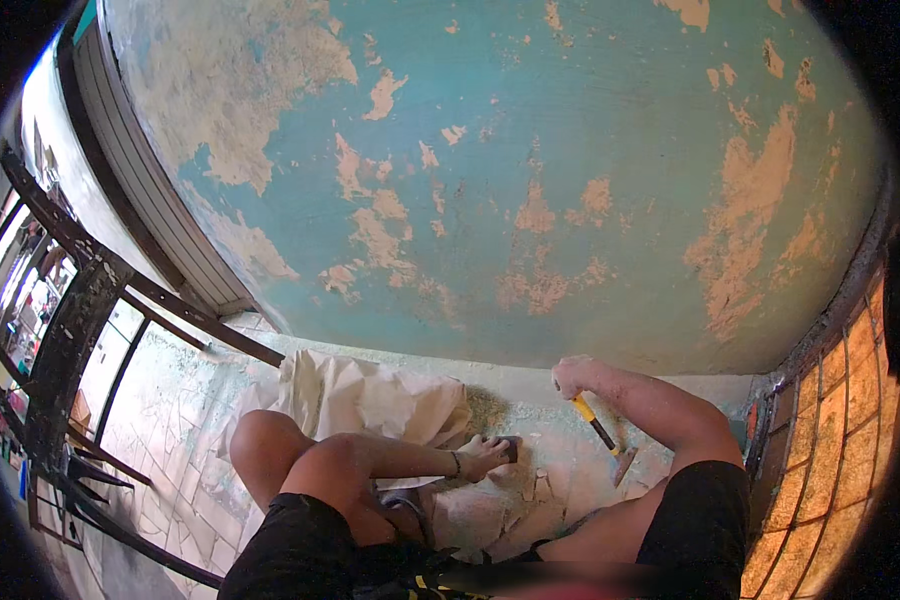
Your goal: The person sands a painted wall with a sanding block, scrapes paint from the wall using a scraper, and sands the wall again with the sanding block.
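My right hand [572, 376] is closed around the end of a yellow-and-black handle, low beside the wall. The handle slants down to the right and ends in a crosswise brownish head of a hand tool [625, 465], whose exact kind is unclear. My left hand [483, 456], with a dark band at its wrist, is low over the floor, fingers on a small dark brown block [511, 449]. A turquoise painted wall [480, 225], with patches of paint gone, rises in front. A crumpled whitish sheet [382, 397] lies at the wall's foot, behind my left forearm.
The tiled floor [172, 450] bears pale dust and debris. At the left stands a dark metal frame [67, 345] with bars, near a corrugated shutter-like panel [142, 172]. A barred grille [817, 420] closes in the right side. My bent left knee [262, 439] is beside the sheet.
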`<state>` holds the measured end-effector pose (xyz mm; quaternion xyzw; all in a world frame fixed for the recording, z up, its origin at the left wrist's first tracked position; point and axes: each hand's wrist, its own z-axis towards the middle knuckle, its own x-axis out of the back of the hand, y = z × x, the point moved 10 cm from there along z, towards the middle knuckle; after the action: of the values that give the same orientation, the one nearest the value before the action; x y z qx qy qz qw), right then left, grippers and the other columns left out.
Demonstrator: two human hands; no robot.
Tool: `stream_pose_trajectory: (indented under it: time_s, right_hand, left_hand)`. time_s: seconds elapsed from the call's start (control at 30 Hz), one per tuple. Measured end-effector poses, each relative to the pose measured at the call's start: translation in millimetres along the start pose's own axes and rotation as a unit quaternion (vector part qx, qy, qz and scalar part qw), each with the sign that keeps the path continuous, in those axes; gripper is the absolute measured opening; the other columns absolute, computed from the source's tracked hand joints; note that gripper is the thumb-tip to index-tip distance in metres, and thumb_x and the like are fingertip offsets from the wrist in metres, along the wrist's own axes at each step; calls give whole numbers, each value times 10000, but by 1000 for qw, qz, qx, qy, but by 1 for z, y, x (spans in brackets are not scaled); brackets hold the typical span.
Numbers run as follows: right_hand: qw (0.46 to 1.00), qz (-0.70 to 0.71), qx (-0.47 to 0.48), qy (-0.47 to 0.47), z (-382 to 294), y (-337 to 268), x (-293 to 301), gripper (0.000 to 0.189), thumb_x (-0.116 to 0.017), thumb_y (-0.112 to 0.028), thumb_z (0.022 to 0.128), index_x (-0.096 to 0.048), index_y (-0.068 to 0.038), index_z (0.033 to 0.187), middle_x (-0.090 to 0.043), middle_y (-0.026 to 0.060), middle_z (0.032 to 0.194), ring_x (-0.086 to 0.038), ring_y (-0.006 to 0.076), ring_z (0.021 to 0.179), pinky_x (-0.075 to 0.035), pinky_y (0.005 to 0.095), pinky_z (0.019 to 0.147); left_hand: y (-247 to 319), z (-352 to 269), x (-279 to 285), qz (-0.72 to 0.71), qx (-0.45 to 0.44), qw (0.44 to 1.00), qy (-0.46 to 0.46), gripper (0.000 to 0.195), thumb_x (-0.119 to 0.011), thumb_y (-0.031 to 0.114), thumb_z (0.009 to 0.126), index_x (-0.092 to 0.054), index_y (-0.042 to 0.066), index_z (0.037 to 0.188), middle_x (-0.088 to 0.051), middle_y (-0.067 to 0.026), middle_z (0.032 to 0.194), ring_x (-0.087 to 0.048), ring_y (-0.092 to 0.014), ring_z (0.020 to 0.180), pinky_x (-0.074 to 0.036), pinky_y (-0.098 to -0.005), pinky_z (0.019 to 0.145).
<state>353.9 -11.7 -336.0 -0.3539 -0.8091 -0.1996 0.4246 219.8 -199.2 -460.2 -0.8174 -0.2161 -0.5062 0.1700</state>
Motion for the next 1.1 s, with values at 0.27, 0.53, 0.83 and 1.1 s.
stream_pose_trajectory:
  time_s: [0.27,0.53,0.83,1.1]
  right_hand:
    - [1000,8,2,-2,-5,1,-8,287,-748,-206,784,-833,-122,1045,-804,127,1059,-768,324,1010,-617,479,848]
    - [999,23,21,17,21,-2,-11,341,-741,-189,766,-806,-147,1098,-791,136,1040,-756,345,966,-598,499,821]
    - [998,53,-5,-19,9,-2,31,342,-707,-199,838,-799,-142,1162,-787,119,1004,-761,262,754,-620,423,635]
    - [717,671,167,83,-68,-18,218,357,-644,-200,974,-696,-30,1284,-773,86,1084,-752,185,792,-615,353,696]
  left_hand:
    - [-16,-1,9,-3,35,999,5,633,-786,254,863,-555,207,1450,-513,-191,1450,-576,-343,1263,-499,-497,949]
    - [-12,12,5,-44,-51,996,52,940,-818,141,817,-322,234,1609,-523,-259,1431,-656,-432,1156,-547,-513,923]
    - [-64,6,119,-295,-131,944,-66,682,-749,83,782,-532,111,1428,-722,-209,956,-704,-393,960,-552,-528,874]
    - [-208,-102,446,-297,-106,931,185,330,-782,116,870,-746,33,1187,-779,-53,1016,-653,-141,910,-551,-372,831]
